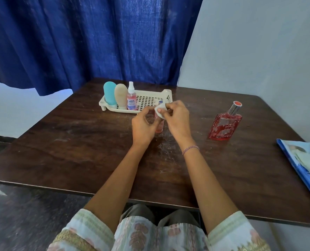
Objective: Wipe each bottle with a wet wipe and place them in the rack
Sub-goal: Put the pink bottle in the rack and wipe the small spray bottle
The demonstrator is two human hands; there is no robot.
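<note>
Both hands are in my view at table centre, just in front of the rack; left hand (pixel 144 124) has its fingers curled round the lower body of a small pink bottle (pixel 159 128), holding it roughly upright; right hand (pixel 177 120) pinches a white wet wipe (pixel 160 111) between thumb and fingers, pressed against the bottle's upper part; the blue cap (pixel 161 102) pokes out just above the wipe; I can't tell whether the bottle's base touches the table (pixel 78 142) or sits just off it.

The cream perforated rack (pixel 148 99) is at the far side of the table; three bottles stand upright in its left end, side by side: teal squeeze bottle (pixel 109 94), beige squeeze bottle (pixel 121 96), pink spray bottle (pixel 131 98); the rack's right half shows bare grid.

A red glass bottle (pixel 225 124) with a clear neck and a red top stands on the table well to the right of the hands, apart from the rack.

A blue wipe pack (pixel 306 160) lies at the table's right edge, partly cut off by the frame; bracelet (pixel 190 149) on the right wrist; blue curtain (pixel 96 38) behind the table.
</note>
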